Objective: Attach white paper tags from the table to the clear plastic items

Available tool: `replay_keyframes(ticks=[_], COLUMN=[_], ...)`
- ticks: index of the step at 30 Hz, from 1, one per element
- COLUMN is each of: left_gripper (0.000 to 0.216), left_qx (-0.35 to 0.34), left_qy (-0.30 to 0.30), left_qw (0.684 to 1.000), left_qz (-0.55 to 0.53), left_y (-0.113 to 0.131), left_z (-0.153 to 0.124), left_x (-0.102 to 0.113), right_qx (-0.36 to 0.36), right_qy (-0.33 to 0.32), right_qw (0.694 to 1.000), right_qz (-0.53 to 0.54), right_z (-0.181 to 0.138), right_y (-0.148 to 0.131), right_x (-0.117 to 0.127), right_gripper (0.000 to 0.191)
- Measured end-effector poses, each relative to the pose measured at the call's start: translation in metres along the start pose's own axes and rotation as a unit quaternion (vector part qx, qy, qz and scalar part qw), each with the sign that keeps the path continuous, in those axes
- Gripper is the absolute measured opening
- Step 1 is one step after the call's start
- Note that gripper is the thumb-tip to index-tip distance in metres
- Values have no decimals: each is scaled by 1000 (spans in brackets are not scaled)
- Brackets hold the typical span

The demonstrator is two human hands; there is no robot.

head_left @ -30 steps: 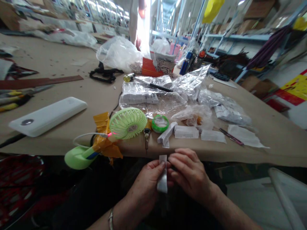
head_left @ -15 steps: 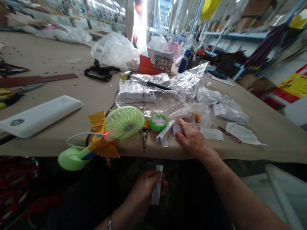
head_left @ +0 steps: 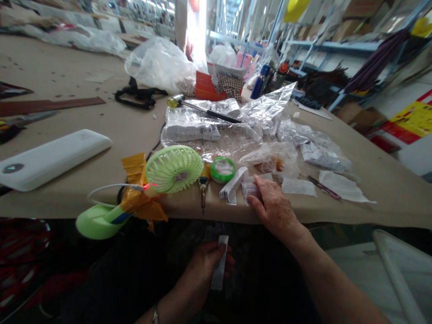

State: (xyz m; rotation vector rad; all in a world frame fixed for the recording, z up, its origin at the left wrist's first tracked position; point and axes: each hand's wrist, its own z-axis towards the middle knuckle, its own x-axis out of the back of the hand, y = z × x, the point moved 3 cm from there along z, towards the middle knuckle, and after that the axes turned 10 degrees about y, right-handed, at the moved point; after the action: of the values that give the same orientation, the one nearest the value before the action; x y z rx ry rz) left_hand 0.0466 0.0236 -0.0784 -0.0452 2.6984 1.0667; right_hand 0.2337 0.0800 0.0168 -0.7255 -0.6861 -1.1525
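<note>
Left hand (head_left: 202, 270): low in the view, below the surface (head_left: 371, 180) edge and over my dark lap; my fingers are clenched on a narrow white paper strip (head_left: 219, 263), which stands almost upright between thumb and fingers.
Right hand (head_left: 275, 209): reaching forward onto the near edge of the surface, palm down, with my fingers bent over a stack of white labels (head_left: 250, 186) and touching it (I cannot tell whether they pinch one).
Beside the stack: a second, fanned bundle of labels (head_left: 232, 185) just to its left, and a loose label sheet (head_left: 299, 186) to its right.
Further left: a round green tin (head_left: 222, 170), then a pale green mini fan (head_left: 173, 168) bound with yellow tape (head_left: 138, 189).
Far left: a white power bank (head_left: 50, 157), well apart from both hands.
Behind: clear plastic bags (head_left: 209, 132) of more labels, with a hammer (head_left: 202, 109) lying across them.
</note>
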Motion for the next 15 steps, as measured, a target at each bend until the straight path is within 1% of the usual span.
replay_keyframes(ticks=[6, 8, 10, 12, 15], left_gripper=[29, 29, 28, 29, 29], left_qx=[-9, -3, 4, 4, 6], left_qy=[-8, -10, -6, -5, -7], left_qw=[1000, 1000, 1000, 1000, 1000], left_qz=[-4, -4, -7, -11, -2], left_y=[-3, -5, -5, -5, -5], left_z=[2, 3, 3, 4, 3], left_x=[1, 2, 3, 4, 4], right_qx=[-8, 3, 20, 39, 59], right_qy=[0, 34, 84, 110, 79], right_qw=[1000, 998, 993, 991, 995], right_qz=[30, 58, 78, 72, 24], right_z=[-1, -3, -10, -20, -36], right_y=[2, 3, 3, 2, -3], right_x=[0, 5, 13, 19, 20], right_gripper=[52, 49, 42, 37, 34])
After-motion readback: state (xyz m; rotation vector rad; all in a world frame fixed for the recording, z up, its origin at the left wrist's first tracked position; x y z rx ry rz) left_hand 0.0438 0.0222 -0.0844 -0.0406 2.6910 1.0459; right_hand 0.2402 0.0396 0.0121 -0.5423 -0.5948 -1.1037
